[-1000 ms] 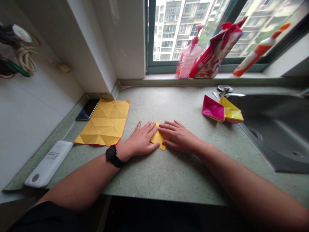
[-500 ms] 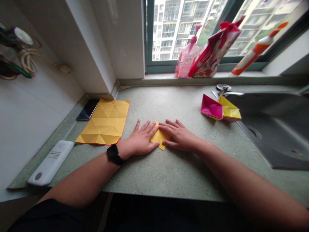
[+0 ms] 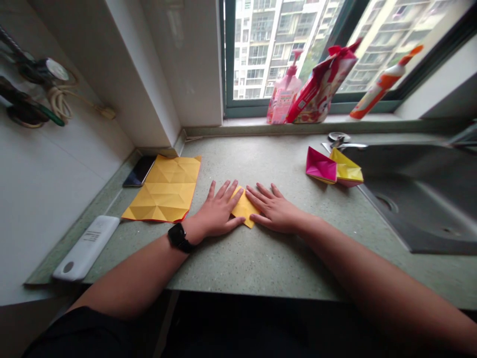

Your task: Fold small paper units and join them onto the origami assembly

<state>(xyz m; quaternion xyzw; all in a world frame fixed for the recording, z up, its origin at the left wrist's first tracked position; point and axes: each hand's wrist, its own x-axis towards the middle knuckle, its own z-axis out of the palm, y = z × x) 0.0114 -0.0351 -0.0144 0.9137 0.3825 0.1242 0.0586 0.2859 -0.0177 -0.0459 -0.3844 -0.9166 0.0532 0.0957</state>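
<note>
A small folded square of yellow paper (image 3: 245,208) lies flat on the counter, turned so that one corner points toward me. My left hand (image 3: 219,209) rests on its left side, fingers spread and palm down. From the right, my right hand (image 3: 274,208) presses on the paper's other side with its fingers stretched out. Both hands cover the paper's side corners. To the left is a larger creased yellow sheet (image 3: 166,186) with a red edge showing underneath. Two folded paper boats, one magenta (image 3: 321,165) and one yellow (image 3: 347,169), sit by the sink.
A phone (image 3: 139,171) lies partly beside the creased sheet, and a white power bank (image 3: 87,246) is near the left edge. The steel sink (image 3: 406,238) is set into the counter (image 3: 238,268) at right. A pump bottle (image 3: 283,99), a red bag (image 3: 316,92) and an orange-white bottle (image 3: 382,87) line the windowsill.
The view has shifted slightly. My right hand's fingers have drawn a little to the right, uncovering more of the paper's upper part; my left hand stays on the paper.
</note>
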